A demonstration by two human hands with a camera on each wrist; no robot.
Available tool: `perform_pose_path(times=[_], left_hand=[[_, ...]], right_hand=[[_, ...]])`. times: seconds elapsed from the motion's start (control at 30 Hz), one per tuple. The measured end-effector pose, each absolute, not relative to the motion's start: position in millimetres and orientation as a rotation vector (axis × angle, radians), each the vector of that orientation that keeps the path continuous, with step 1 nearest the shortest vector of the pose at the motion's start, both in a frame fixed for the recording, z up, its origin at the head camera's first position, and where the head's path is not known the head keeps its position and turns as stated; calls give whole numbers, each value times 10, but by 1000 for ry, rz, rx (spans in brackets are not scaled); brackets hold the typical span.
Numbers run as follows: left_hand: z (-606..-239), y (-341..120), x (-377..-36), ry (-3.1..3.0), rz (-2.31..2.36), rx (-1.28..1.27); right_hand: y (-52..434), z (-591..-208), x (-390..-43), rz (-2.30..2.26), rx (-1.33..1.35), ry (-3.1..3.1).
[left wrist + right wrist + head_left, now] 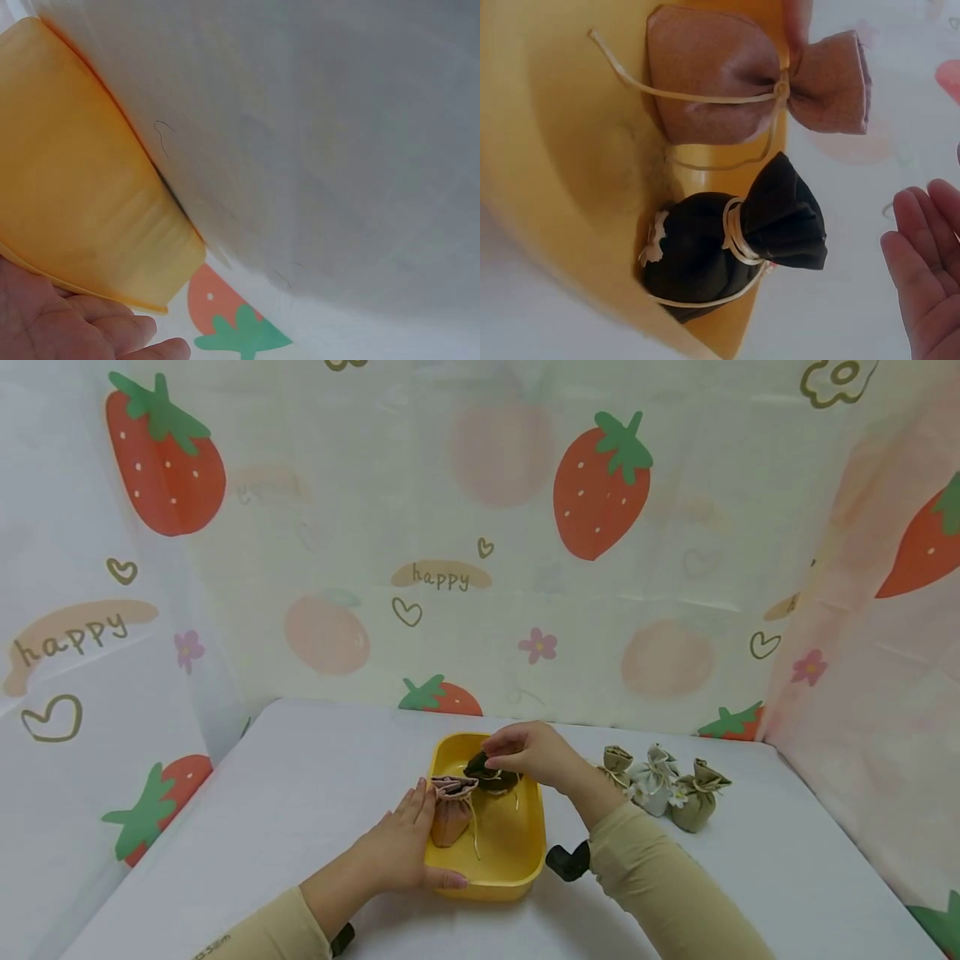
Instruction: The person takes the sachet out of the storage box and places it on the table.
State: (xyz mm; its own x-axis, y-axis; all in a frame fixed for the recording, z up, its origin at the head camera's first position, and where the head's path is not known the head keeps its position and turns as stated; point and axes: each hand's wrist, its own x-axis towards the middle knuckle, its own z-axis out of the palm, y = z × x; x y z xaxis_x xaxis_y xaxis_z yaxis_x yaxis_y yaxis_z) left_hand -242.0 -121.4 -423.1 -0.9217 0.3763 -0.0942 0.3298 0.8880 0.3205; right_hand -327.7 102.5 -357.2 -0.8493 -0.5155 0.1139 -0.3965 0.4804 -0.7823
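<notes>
A yellow plastic basin stands on the table, with two drawstring pouches in it. The dusty pink pouch leans by the left wall, its cord hanging loose. Toward the far end sits the black pouch, its neck wound with pale cord. My left hand rests along the basin's left side, fingers straight against the rim and thumb at the near edge. Above the black pouch is my right hand; the right wrist view shows its fingers apart from the pouch's gathered top, holding nothing.
To the right of the basin stand several more pouches: a small olive one, a pale grey one and a khaki one. A white cloth covers the table. Strawberry-printed curtains enclose the back and sides.
</notes>
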Motion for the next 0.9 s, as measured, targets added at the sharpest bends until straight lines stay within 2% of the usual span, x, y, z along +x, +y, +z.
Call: perform_pose_path(times=[0.9], left_hand=[[-4188,-1211,-2383,2906,481,574]], right_hand=[[781,-3674,-3411,-1148,-810,2369]])
